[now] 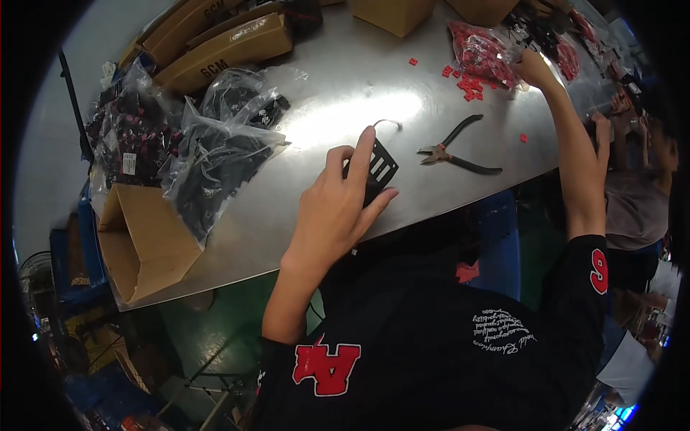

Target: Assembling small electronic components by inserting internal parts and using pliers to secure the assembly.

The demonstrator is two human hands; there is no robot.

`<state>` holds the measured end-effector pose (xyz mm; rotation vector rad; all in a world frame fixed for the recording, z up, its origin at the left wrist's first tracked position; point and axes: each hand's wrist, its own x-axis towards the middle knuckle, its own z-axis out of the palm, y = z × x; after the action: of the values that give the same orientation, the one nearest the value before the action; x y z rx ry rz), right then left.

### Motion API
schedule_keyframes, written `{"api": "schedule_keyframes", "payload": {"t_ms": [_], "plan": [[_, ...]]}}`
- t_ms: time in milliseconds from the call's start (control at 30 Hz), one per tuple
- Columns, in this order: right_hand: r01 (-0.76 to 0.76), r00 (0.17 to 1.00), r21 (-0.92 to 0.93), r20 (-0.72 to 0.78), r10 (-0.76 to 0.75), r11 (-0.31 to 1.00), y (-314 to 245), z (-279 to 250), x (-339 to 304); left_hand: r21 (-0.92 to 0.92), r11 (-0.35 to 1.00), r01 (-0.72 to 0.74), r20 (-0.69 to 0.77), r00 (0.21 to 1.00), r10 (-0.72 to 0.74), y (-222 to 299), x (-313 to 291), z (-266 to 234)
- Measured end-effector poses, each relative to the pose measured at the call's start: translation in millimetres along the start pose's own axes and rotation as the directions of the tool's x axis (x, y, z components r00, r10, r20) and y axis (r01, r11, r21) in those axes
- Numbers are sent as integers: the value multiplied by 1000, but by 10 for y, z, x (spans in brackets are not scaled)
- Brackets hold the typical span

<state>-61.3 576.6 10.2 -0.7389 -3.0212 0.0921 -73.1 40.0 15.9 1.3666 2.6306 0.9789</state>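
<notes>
My left hand [334, 194] holds a black slotted plastic piece [383, 171] over the metal table, with the thumb below it and the index finger stretched along its upper side. At the far right, my right hand [535, 70] is at the edge of a clear plastic bag of small red parts [480, 52]. Its fingers are curled, and what they grip is hard to make out. Loose red pieces [471, 90] lie beside the bag. Between my hands rests a pair of diagonal cutters [460, 152], black-handled with the jaws pointing left.
Clear bags of black parts [223, 136] and dark red parts [129, 133] lie at the left. An open cardboard box [147, 241] stands at the front left corner of the table [237, 269]. Long cartons [226, 54] lie behind. Other people [636, 201] are at the right.
</notes>
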Motion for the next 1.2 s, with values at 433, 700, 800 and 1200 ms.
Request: {"api": "schedule_keyframes", "payload": {"t_ms": [433,700,800,1200], "plan": [[261,876,964,-260,407,55,-1391,-162,-1769,-758,645,98,-87,965,-249,88,-52,83],[138,989,985,-132,61,-106,-2640,-81,-2640,-958,-178,223,264,929,-258,130,-49,46],[140,990,971,-135,40,-195,-2826,-115,-2607,-923,247,296,211,924,-318,126,-98,71],[212,977,950,-200,75,-228,-3188,-46,-2725,-941,126,314,278,930,-241,103,-151,1]]}}
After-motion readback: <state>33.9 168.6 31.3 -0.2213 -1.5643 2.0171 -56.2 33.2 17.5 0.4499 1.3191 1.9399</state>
